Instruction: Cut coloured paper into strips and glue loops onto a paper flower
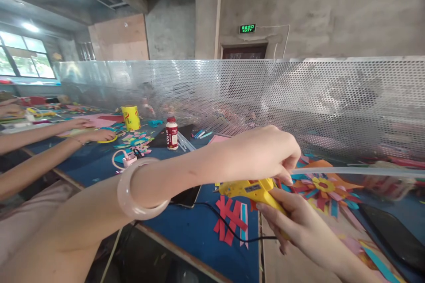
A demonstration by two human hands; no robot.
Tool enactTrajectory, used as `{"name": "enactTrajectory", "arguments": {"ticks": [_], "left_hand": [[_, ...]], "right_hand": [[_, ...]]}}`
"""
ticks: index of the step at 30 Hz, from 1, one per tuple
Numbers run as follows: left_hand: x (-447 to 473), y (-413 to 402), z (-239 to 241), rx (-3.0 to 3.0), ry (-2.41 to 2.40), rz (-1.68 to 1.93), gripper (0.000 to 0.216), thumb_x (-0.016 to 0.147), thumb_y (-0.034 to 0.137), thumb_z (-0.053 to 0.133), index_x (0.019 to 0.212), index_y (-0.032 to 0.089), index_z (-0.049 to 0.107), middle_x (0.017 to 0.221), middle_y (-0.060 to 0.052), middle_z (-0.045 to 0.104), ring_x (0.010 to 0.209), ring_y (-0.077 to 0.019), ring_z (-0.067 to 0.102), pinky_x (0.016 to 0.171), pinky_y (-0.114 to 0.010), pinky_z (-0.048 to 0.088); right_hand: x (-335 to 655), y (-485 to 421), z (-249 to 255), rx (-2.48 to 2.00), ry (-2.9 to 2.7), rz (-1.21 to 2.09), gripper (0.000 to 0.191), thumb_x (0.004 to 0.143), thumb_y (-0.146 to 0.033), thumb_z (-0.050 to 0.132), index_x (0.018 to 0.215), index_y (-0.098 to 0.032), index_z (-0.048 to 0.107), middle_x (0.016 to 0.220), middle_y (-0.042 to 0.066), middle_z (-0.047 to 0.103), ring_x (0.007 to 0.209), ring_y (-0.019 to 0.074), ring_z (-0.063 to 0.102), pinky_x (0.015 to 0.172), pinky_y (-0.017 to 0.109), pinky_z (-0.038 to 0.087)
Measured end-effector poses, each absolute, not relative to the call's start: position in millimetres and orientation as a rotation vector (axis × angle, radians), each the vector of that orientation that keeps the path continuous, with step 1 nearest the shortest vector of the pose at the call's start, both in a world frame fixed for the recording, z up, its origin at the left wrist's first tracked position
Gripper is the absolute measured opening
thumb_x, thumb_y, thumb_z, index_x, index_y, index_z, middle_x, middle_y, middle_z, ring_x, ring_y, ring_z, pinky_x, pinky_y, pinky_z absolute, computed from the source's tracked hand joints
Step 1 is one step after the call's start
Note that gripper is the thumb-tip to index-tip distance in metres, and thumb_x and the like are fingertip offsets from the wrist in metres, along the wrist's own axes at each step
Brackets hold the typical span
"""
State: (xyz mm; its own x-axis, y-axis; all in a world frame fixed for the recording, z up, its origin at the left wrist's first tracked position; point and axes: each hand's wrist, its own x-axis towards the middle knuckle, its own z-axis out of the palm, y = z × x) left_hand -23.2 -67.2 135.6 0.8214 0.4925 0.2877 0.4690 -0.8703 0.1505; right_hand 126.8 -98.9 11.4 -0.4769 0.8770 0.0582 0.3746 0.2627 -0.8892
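My right hand [295, 221] is wrapped round the handle of a yellow hot glue gun [254, 191], whose nozzle points left. Crossing above it is my left hand [270, 150], closed in a pinch on a long translucent glue stick [358, 170] close to the gun's rear. The stick runs out to the right edge of the view. Whether its inner end sits in the gun is hidden by my fingers. A pale bangle [128, 190] circles my left wrist. Below the gun, red paper strips [230, 221] lie crossed on the blue table, beside a black cord [229, 227].
Paper flowers [323, 185] and a black phone [393, 234] lie at the right. A red-capped coffee bottle [171, 135], spare glue sticks [185, 142] and a yellow can [131, 118] stand or lie farther back. A perforated metal screen [199, 88] borders the table. At left, a co-worker's hands [96, 135] handle paper.
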Motion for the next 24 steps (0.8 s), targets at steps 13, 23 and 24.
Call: {"name": "enactTrajectory", "arguments": {"ticks": [13, 23, 24], "left_hand": [[-14.1, -79.3, 153.3, 2.852, 0.840, 0.307, 0.005, 0.072, 0.016, 0.065, 0.073, 0.014, 0.070, 0.070, -0.002, 0.069, 0.061, -0.0128, 0.060, 0.060, -0.026, 0.042], [-10.3, -76.4, 149.6, 2.818, 0.827, 0.292, 0.004, 0.069, 0.016, 0.068, 0.072, 0.014, 0.070, 0.066, -0.002, 0.068, 0.057, -0.0127, 0.059, 0.054, -0.026, 0.042], [-9.9, -76.4, 149.9, 2.797, 0.842, 0.286, 0.004, 0.069, 0.017, 0.069, 0.072, 0.014, 0.070, 0.065, -0.001, 0.067, 0.056, -0.0123, 0.058, 0.054, -0.026, 0.041]], "right_hand": [[133.1, -104.9, 15.1, -1.115, -1.966, 1.162, 0.039, 0.085, -0.055, 0.046, 0.068, -0.020, 0.043, 0.041, -0.007, 0.045, 0.035, 0.0070, 0.041, 0.041, 0.021, 0.030], [137.5, -109.1, 13.1, -1.122, -1.888, 1.210, 0.042, 0.081, -0.057, 0.051, 0.064, -0.019, 0.044, 0.042, -0.006, 0.043, 0.034, 0.0069, 0.043, 0.039, 0.020, 0.029], [137.2, -109.9, 13.0, -1.120, -1.875, 1.212, 0.042, 0.081, -0.056, 0.052, 0.064, -0.019, 0.045, 0.042, -0.007, 0.042, 0.034, 0.0064, 0.043, 0.039, 0.020, 0.029]]}}
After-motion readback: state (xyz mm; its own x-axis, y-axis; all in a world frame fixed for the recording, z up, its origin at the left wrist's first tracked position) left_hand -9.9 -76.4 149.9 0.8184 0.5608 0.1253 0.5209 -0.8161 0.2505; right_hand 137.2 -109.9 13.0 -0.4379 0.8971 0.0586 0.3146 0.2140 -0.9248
